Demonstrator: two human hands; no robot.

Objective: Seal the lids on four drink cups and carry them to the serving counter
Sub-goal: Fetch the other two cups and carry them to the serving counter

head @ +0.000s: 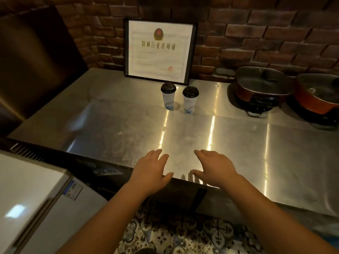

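Head view looks down on a steel table [183, 129] against a brick wall [256, 33]. Two drink cups stand upright on it, side by side but apart, each capped with a black lid: the left cup [168, 96] and the right cup [190, 99], just in front of a framed certificate [158, 51] leaning on the wall. Both hands are empty with fingers spread, the left hand [152, 171] and right hand [216, 166] over the table's near edge, well short of the cups. Two lidded pots [264, 83] sit at the right.

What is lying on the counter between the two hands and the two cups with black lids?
Nothing. In the head view, the steel counter is bare between the hands (left hand, right hand) and the cups.
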